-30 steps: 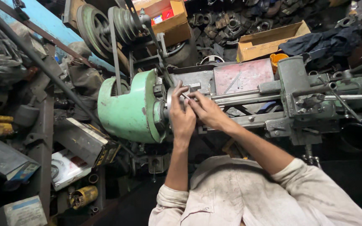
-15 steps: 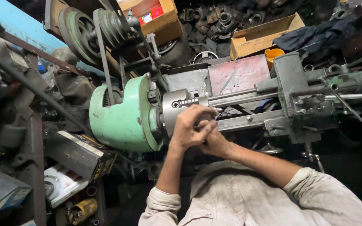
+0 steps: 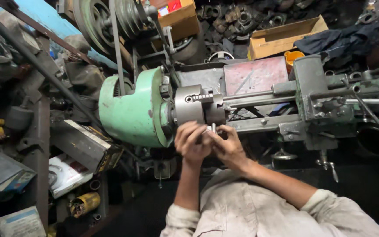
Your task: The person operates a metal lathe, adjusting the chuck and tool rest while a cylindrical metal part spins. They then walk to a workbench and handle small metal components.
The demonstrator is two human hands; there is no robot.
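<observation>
We see the left hand (image 3: 192, 141) and right hand (image 3: 227, 147) together just below the lathe chuck (image 3: 194, 105), fingers pinching a small metal piece (image 3: 213, 128). It is out of the chuck, beside the green headstock (image 3: 132, 109); by our judgement, mounting remains.

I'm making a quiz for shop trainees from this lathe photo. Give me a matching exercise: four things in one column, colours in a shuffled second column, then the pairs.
Things:
1. Headstock cover
2. Chuck
3. Cup behind the lathe
4. Open box at the back

Colours:
A. Orange
B. Cardboard tan
C. Pale green
D. Bare grey metal

Pairs: 1-C, 2-D, 3-A, 4-B

The left hand and right hand meet just below the chuck.
</observation>
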